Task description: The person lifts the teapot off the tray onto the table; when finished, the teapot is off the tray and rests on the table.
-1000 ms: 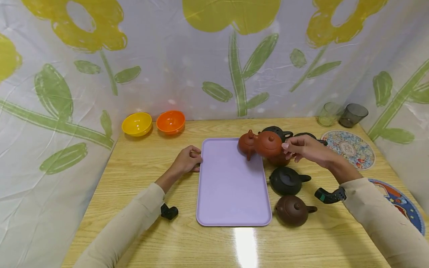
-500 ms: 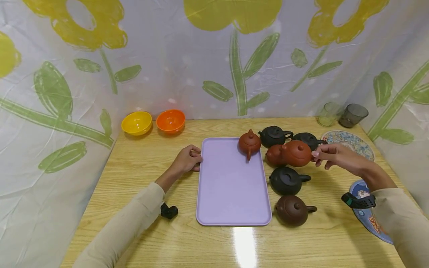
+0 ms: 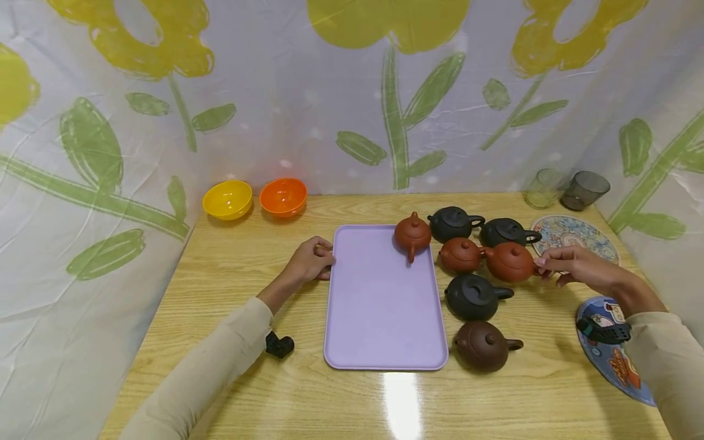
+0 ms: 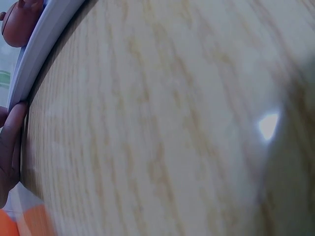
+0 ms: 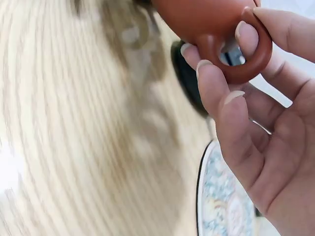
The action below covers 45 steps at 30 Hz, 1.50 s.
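My right hand (image 3: 583, 267) pinches the loop handle (image 5: 248, 69) of a reddish-brown teapot (image 3: 510, 263), a finger passing through the loop in the right wrist view. That teapot's spout points left, right at a second reddish-brown teapot (image 3: 459, 256). At the left, my left hand (image 3: 310, 259) holds the side rim of a lilac tray (image 3: 379, 305); in the left wrist view its fingertips (image 4: 18, 112) are at the tray's edge. Another reddish-brown teapot (image 3: 412, 235) sits on the tray's far right corner.
Black teapots (image 3: 452, 223) stand behind, and a black (image 3: 472, 297) and a dark brown teapot (image 3: 481, 346) are nearer. Yellow (image 3: 228, 200) and orange bowls (image 3: 283, 198) are at back left. Two glasses (image 3: 584, 190) and patterned round mats (image 3: 577, 237) lie right.
My right hand has carried the reddish-brown teapot from over the tray's right edge rightward and lower, to beside the other teapots. The left hand stays at the tray.
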Motion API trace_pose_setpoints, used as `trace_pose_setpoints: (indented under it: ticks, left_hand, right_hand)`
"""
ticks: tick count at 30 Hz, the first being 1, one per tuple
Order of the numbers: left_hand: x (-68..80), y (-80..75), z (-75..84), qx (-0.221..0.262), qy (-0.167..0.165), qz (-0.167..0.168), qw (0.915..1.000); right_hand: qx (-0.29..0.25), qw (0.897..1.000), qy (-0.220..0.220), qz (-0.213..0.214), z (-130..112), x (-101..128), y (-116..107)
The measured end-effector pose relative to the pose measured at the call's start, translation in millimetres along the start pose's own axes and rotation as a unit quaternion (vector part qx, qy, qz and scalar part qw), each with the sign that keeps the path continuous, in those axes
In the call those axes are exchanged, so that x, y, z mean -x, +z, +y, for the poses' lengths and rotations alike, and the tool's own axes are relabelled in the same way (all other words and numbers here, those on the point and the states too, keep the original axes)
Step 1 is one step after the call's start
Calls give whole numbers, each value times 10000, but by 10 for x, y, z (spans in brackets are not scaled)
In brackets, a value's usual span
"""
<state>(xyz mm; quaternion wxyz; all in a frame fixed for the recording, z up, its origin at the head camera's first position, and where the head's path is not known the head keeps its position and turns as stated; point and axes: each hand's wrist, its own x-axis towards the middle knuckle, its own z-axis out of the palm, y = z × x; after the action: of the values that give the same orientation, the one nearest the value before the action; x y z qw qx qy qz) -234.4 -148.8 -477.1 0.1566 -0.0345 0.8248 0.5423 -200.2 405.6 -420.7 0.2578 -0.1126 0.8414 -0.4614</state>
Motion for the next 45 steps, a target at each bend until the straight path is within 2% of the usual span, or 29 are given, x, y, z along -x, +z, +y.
trace_pose_setpoints:
  ticks: [12, 19, 30, 37, 45]
  left_hand:
    - [-14, 18, 35, 11, 33, -10, 10000]
    - [7, 27, 62, 27, 1, -17, 10000]
    - [27, 20, 76, -27, -18, -28, 10000]
    - [29, 15, 62, -49, -54, 9, 10000]
    - [22, 2, 40, 2, -90, 4, 10000]
  right_hand:
    - [-138, 9983, 332, -455, 171, -3, -53]
    - [-173, 9965, 249, -777, 247, -19, -41]
    - [35, 9927, 643, -1022, 246, 4, -104]
    - [212, 9963, 618, -560, 249, 20, -73]
    - [556, 9945, 611, 642, 247, 75, -34]
